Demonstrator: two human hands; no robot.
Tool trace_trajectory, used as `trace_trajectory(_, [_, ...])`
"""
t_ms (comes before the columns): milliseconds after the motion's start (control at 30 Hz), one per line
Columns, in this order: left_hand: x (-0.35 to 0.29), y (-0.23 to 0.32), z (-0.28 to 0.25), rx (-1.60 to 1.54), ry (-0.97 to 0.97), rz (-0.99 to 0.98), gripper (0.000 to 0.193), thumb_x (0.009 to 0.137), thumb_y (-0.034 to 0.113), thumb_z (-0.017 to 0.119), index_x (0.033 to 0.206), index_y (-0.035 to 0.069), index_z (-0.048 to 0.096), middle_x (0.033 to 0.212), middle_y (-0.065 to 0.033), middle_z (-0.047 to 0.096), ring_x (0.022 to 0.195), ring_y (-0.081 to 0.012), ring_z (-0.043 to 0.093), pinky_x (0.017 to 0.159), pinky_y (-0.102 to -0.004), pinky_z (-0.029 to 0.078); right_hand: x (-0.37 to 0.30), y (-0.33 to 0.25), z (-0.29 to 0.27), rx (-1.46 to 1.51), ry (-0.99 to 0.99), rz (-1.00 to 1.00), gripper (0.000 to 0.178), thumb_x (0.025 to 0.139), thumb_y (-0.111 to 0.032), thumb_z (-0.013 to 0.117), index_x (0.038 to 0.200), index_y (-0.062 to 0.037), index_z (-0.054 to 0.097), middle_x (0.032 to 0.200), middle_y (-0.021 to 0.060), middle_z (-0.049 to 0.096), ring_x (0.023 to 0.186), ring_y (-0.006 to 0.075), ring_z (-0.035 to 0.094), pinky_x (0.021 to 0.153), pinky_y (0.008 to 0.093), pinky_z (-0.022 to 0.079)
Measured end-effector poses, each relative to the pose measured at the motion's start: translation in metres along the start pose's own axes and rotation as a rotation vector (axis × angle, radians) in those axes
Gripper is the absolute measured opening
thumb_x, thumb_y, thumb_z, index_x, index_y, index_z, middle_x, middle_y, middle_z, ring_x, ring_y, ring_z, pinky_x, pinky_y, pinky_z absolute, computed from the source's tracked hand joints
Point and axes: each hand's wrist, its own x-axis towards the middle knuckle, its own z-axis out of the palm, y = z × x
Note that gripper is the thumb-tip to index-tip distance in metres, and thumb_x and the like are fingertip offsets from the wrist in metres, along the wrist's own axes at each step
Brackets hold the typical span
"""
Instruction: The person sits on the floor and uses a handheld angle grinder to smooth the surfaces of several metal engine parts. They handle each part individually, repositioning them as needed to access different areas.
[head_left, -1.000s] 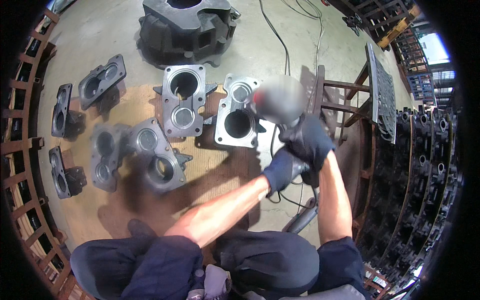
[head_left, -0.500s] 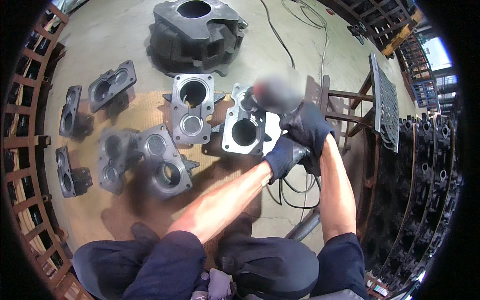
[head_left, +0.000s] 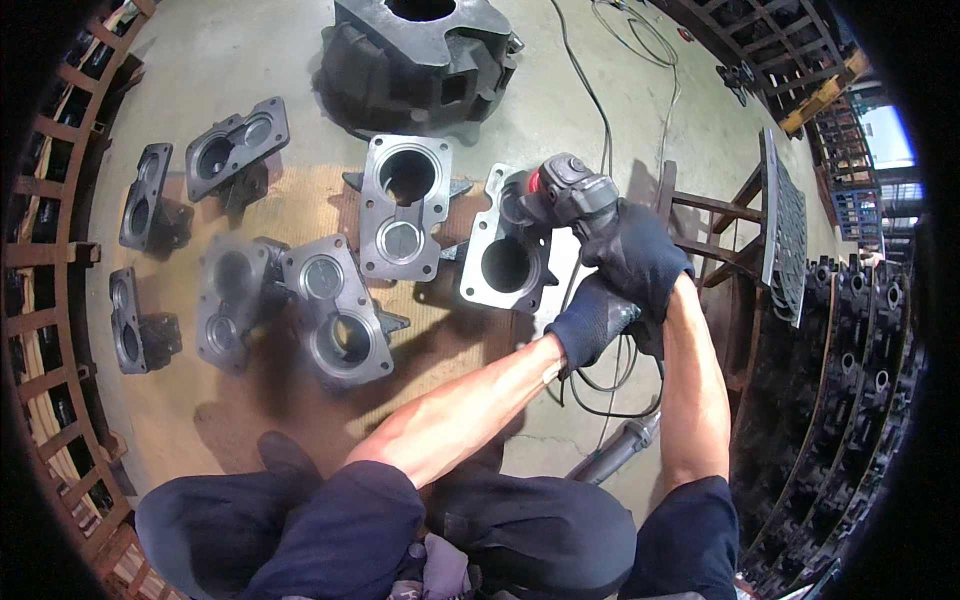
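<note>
Metal part [head_left: 488, 236] beneath the grinder [head_left: 580, 192] seems partway worked, left hand [head_left: 594, 322] and right hand [head_left: 646, 258] both grasping the grinder; whether other parts [head_left: 384, 225] are finished is unclear.

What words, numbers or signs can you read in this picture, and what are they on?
There are none I can read.
Power tool at the gloved right hand and left hand: no readable writing.
Flat metal parts on the floor mat: no readable letters or numbers.
Big dark metal part: none readable.
Stacked dark parts at the right: too small and dark to tell.
</note>
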Motion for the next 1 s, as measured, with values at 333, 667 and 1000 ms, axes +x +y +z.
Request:
trace_trajectory(333, [-0.002, 0.004, -0.017, -0.001, 0.005, 0.063, 0.034, 0.091, 0.006, 0.067, 0.123, -0.005, 0.062, 0.119, -0.0132, 0.069, 0.108, -0.0181, 0.066, 0.096, -0.0327, 0.056, 0.015, -0.02, 0.006, -0.051, 0.012, -0.05, 0.044, 0.064, -0.021, 0.073, 0.099, 0.0041, 0.067, 0.087, 0.0244, 0.071, 0.083, 0.0389, 0.069, 0.077, 0.042, 0.054])
trace_trajectory(667, [0.008, -0.001, -0.016, -0.113, -0.027, -0.005, 0.032, 0.093, 0.007, 0.066, 0.121, -0.006, 0.061, 0.116, -0.013, 0.069, 0.105, -0.014, 0.065, 0.091, -0.0303, 0.057, 0.021, -0.016, 0.004, -0.015, -0.014, -0.035, 0.046, 0.063, -0.02, 0.074, 0.101, 0.0053, 0.067, 0.09, 0.0251, 0.071, 0.087, 0.0379, 0.07, 0.08, 0.0409, 0.055])
trace_trajectory(1000, [0.001, -0.005, -0.02, -0.07, -0.022, 0.054, 0.036, 0.092, 0.006, 0.066, 0.126, -0.004, 0.059, 0.122, -0.0108, 0.067, 0.111, -0.017, 0.063, 0.098, -0.0326, 0.053, 0.019, -0.019, 0.006, -0.089, -0.015, -0.024, 0.049, 0.062, -0.024, 0.076, 0.102, 0.0034, 0.067, 0.091, 0.0262, 0.071, 0.089, 0.0417, 0.07, 0.08, 0.0424, 0.055])
